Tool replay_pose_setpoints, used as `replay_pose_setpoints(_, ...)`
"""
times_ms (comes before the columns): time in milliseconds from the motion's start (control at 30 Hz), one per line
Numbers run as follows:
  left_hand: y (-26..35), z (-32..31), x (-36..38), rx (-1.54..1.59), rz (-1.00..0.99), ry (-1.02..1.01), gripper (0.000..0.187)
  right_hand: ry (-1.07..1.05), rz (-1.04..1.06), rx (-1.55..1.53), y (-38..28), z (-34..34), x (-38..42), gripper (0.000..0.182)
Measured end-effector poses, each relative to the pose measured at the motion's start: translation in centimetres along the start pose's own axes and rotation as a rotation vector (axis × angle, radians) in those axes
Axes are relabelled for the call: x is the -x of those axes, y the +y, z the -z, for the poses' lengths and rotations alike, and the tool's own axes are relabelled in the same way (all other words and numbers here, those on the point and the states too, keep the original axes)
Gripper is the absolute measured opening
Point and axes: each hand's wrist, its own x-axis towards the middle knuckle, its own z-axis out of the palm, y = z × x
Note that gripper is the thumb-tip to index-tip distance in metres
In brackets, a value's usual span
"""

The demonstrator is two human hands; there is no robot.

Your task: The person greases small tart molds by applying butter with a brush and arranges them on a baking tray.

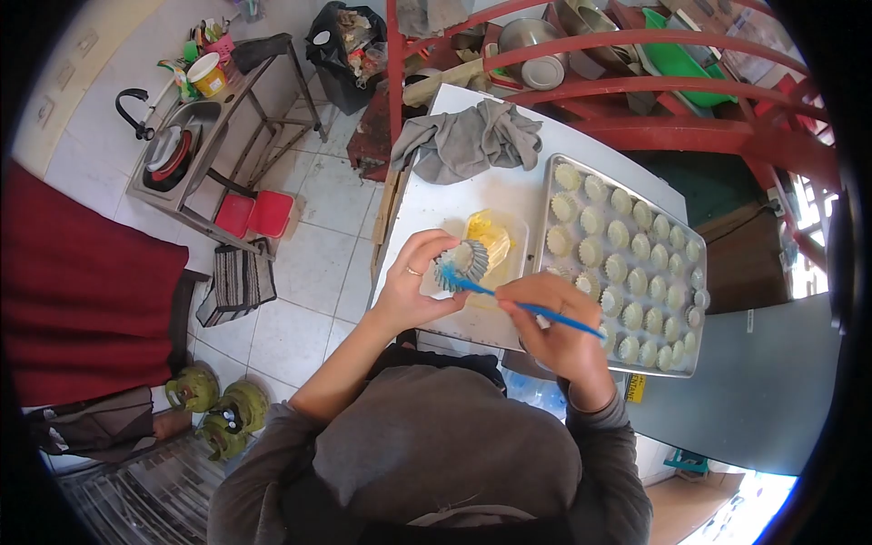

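Observation:
My left hand (406, 289) grips small fluted metal tart moulds (471, 258), which look nested together, between thumb and fingers. A blue brush (479, 289) is pinched in my right hand (565, 334), its bristles touching the mould at the left side. Just behind the moulds sits a clear plastic tub (516, 238) with a soft yellow spread (489, 232) smeared inside. Close to my right hand, a large metal baking tray (550, 186) holds rows of many similar fluted moulds; my hand hides part of its near left edge.
A crumpled grey cloth (472, 145) lies on the white table (427, 213) at the back. Red metal railings (654, 136) stand behind the tray. To the left are a sink stand (195, 154), a red stool (270, 213) and several green gas cylinders (241, 404).

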Motion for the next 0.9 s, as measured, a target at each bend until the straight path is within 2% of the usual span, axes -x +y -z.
replay_pose_setpoints(133, 0.4, -0.3, -0.1, 0.032, -0.009, 0.004, 0.063, 0.026, 0.107, 0.007, 0.7, 0.1, -1.0, 0.017)
replay_pose_setpoints(233, 0.4, 0.2, -0.2, 0.059, 0.014, -0.016, 0.062, -0.156, 0.001, -0.113, -0.2, 0.8, -0.9, 0.018)
replay_pose_setpoints(333, 0.4, 0.0, -0.2, 0.116, 0.031, -0.017, 0.063, -0.153, -0.044, -0.142, 0.4, 1.8, -1.1, 0.019)
replay_pose_setpoints(433, -0.2, -0.2, 0.3, 0.210, 0.076, -0.029, 0.064, -0.056, 0.191, 0.038, 1.0, 0.2, -1.7, 0.020)
replay_pose_setpoints(633, -0.7, -0.7, 1.0, 0.301, 0.133, 0.015, 0.063, 0.062, 0.224, 0.058, 0.8, 1.5, 0.0, 0.022)
replay_pose_setpoints(733, 0.1, -1.2, 0.6, 0.301, 0.138, 0.033, 0.064, -0.051, 0.218, 0.038, 0.6, 0.5, 0.5, 0.023)
replay_pose_setpoints(867, 0.8, -2.0, 0.3, 0.253, 0.155, 0.065, 0.062, 0.118, 0.227, 0.167, 1.4, 1.9, 0.8, 0.022)
replay_pose_setpoints(900, 1.0, -2.2, 0.3, 0.238, 0.156, 0.069, 0.062, 0.108, 0.212, 0.104, 1.2, 2.5, 1.2, 0.024)
